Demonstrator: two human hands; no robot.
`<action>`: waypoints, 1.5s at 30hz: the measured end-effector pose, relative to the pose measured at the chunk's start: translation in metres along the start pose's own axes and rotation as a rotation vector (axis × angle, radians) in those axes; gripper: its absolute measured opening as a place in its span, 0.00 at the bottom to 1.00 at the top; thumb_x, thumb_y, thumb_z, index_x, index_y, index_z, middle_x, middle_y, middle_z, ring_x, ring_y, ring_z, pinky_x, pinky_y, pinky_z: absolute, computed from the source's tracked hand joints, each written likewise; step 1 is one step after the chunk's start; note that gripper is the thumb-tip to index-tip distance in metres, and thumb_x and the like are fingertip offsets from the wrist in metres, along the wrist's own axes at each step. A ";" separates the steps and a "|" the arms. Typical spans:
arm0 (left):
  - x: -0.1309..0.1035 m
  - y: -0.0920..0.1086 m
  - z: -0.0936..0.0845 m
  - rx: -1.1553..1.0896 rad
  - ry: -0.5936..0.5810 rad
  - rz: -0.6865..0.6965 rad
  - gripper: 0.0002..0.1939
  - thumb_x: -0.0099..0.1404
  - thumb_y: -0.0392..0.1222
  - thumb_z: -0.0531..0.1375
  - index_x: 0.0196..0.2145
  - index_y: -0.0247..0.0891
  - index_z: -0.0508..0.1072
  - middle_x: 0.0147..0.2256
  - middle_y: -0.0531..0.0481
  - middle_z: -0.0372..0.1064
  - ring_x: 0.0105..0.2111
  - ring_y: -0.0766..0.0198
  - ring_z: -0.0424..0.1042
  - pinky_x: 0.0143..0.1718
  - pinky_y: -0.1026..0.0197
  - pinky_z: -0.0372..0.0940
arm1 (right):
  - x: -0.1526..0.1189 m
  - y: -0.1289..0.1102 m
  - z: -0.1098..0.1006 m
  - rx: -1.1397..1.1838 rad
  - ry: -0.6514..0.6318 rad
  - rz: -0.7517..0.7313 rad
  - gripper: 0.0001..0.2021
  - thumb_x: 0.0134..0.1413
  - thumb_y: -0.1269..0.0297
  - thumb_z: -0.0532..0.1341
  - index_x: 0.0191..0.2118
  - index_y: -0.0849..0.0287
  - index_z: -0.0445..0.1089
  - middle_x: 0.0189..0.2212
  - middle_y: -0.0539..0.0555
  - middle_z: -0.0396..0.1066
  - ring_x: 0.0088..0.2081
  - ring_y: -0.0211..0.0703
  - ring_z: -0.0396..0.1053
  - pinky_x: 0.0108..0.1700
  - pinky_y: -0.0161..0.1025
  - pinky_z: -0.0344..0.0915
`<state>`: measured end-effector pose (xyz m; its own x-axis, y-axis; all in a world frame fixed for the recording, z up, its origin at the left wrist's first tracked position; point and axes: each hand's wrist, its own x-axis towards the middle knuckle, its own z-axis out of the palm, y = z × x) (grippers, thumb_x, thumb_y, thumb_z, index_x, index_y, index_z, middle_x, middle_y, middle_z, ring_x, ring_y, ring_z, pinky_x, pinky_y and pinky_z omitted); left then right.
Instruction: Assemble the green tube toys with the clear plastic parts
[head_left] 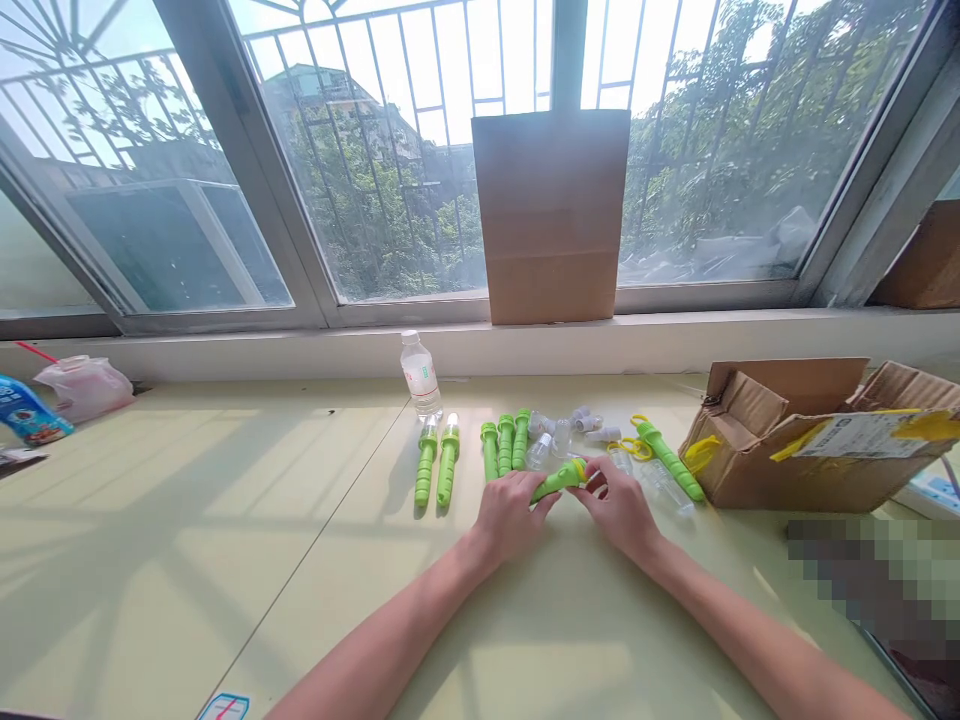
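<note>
My left hand (514, 515) is closed around a green ribbed tube (555, 482) near the table's middle. The fingers of my right hand (619, 505) pinch the yellow ring (580, 470) at that tube's right end. Just behind my left hand, several green tubes (505, 440) lie side by side. Two more green tubes with clear tips (448, 465) lie to the left. Clear plastic caps and white pieces (562, 435) are scattered behind my hands. Another green tube (671, 460) lies right of my right hand, beside yellow rings (636, 449) and a clear tube (666, 487).
A water bottle (420, 377) stands behind the left tubes. An open cardboard box (810, 455) sits at the right. Brown cardboard (553, 220) leans on the window. A blue packet (30, 410) and a pinkish bag (86, 387) lie far left.
</note>
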<state>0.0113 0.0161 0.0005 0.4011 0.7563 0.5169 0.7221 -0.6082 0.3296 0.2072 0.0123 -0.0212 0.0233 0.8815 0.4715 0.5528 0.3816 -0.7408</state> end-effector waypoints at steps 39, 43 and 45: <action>0.003 0.002 -0.008 -0.293 -0.133 -0.174 0.16 0.62 0.52 0.63 0.42 0.39 0.76 0.27 0.52 0.74 0.24 0.64 0.68 0.27 0.62 0.62 | -0.002 -0.001 -0.001 -0.216 0.018 -0.126 0.05 0.52 0.67 0.58 0.36 0.53 0.61 0.42 0.54 0.78 0.25 0.44 0.72 0.29 0.41 0.66; -0.001 -0.001 -0.005 -0.078 -0.074 0.011 0.20 0.60 0.43 0.65 0.50 0.42 0.71 0.38 0.47 0.77 0.32 0.58 0.75 0.31 0.60 0.66 | -0.001 0.000 -0.001 -0.236 0.041 -0.124 0.06 0.53 0.64 0.59 0.36 0.52 0.60 0.40 0.53 0.78 0.21 0.43 0.68 0.27 0.41 0.64; -0.002 -0.003 -0.004 0.003 -0.030 0.093 0.15 0.63 0.40 0.62 0.49 0.42 0.71 0.39 0.46 0.76 0.35 0.57 0.76 0.31 0.60 0.66 | -0.001 0.000 -0.001 -0.226 0.034 -0.103 0.06 0.52 0.63 0.59 0.35 0.52 0.60 0.35 0.52 0.78 0.20 0.42 0.66 0.27 0.40 0.62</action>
<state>0.0061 0.0161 0.0012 0.4830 0.7033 0.5215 0.6826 -0.6755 0.2788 0.2082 0.0116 -0.0211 -0.0170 0.8298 0.5578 0.7259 0.3939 -0.5638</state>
